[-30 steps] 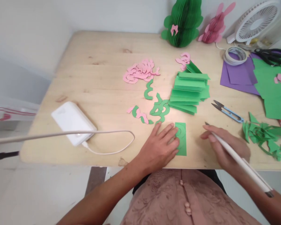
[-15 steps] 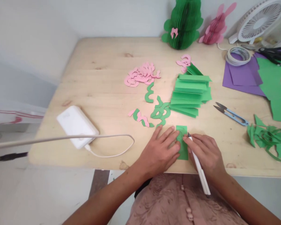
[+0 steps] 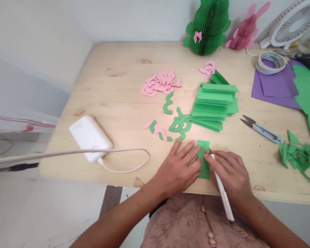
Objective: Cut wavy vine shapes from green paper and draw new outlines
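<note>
A small green paper rectangle [image 3: 204, 169] lies near the table's front edge with a green curved template on top of it. My left hand [image 3: 177, 168] lies flat on the table, fingers stretched out, pressing the template and paper from the left. My right hand [image 3: 231, 174] is closed round a white pen [image 3: 223, 193], whose tip touches the paper's right side beside the template.
Behind the hands are green curved cutouts [image 3: 180, 123], a stack of green strips [image 3: 214, 103] and pink cutouts [image 3: 160, 82]. A white power bank [image 3: 90, 137] with cable sits left. Blue snips [image 3: 261, 129], green scraps [image 3: 299, 155], purple paper [image 3: 276, 84], tape [image 3: 267, 62], a fan and paper figures are right and back.
My right hand swung the pen in from the right and set its tip on the green paper. The left hand stayed pressed on the paper. The view shifted slightly left.
</note>
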Motion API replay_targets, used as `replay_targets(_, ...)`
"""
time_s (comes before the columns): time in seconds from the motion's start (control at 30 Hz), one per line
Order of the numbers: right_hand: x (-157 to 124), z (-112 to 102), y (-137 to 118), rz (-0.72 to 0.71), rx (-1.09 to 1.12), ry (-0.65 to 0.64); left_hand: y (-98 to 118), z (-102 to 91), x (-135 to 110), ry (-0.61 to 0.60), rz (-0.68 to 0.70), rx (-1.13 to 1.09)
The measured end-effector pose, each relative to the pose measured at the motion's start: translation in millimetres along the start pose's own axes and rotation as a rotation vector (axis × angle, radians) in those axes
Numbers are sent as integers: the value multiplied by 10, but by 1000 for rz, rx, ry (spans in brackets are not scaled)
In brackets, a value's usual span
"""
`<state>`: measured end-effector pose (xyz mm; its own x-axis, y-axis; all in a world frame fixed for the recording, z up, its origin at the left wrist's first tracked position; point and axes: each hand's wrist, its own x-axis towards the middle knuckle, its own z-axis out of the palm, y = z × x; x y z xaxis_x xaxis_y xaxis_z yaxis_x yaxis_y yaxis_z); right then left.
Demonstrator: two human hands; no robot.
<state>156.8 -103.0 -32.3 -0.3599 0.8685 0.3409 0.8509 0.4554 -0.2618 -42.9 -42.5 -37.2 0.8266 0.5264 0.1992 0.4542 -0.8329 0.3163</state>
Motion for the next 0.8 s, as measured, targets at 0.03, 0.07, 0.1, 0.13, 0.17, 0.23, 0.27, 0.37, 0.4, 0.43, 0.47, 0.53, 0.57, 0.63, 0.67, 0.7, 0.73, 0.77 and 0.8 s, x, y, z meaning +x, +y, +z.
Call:
replay_targets(0.03,-2,2,2,2,-3,-2,0,1,0,0,1,1)
replay_targets(0.07,-4,5,3,1,-6,-2,-1,2,-1,0,2,2)
replay_targets(0.1,-4,6,4,-3,-9,-2,-1,2,-1,-1,3,3)
replay_targets(0.13,-4,6,4,-7,-11,-2,-1,3,-1,-2,3,5)
replay_targets(0.17,-3,5,3,-10,-12,-3,-1,3,-1,-4,2,7)
replay_targets(0.23,2,-1,1,-15,-13,-6,0,5,0,-8,1,10)
replay_targets(0.27,4,-4,-1,-15,-11,-8,1,7,0,-10,0,12)
replay_targets(0.37,5,-4,1,-14,-5,-4,5,14,-1,-15,-3,14)
replay_targets(0.4,2,2,5,-14,-4,1,6,16,-2,-15,-5,14)
replay_targets(0.43,-2,9,11,-14,-4,4,7,16,-2,-14,-7,13)
replay_targets(0.47,-6,17,18,-12,-3,7,7,16,-2,-13,-9,11)
replay_targets(0.53,-10,26,29,-3,7,21,6,11,0,-10,-10,7)
replay_targets(0.57,-6,21,31,10,19,34,4,7,1,-9,-8,4)
replay_targets(0.63,21,-14,21,65,81,75,1,-1,4,-9,-5,0)
replay_targets(0.67,46,-43,9,113,137,108,0,-4,5,-11,-4,-2)
replay_targets(0.7,79,-78,-5,172,207,135,-1,-7,6,-13,-5,-3)
replay_targets(0.73,119,-114,-20,242,295,189,-1,-8,7,-14,-7,-4)
replay_targets(0.77,165,-146,-32,339,387,217,-2,-9,8,-13,-8,-7)
replay_targets(0.8,216,-169,-40,418,462,226,-1,-8,8,-11,-9,-10)
